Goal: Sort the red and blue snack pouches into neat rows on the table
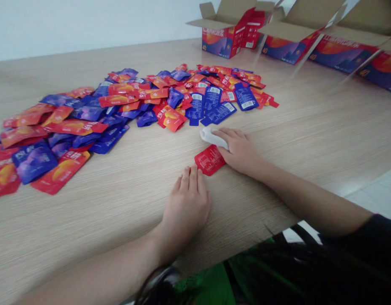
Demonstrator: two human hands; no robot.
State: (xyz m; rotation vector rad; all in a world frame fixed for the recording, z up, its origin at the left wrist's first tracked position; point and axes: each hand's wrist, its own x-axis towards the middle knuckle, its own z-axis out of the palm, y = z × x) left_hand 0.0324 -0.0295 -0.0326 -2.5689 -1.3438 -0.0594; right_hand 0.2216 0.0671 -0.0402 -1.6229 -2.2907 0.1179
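Note:
A red sachet (210,160) lies on the table in front of me, its printed text side up. My left hand (189,199) rests flat, with the fingers stretched out side by side and their tips at the sachet's near left corner. My right hand (241,148) is closed on a folded white tissue (213,137), against the sachet's far right end. Part of the sachet is hidden under that hand. Just beyond, several blue sachets (246,97) lie with their barcode sides up at the near edge of a pile.
A long heap of red and blue sachets (84,127) stretches from the left edge to the middle of the wooden table (119,220). At the back right stand several open cartons (217,40) with their flaps up. A white wall (87,25) lies behind.

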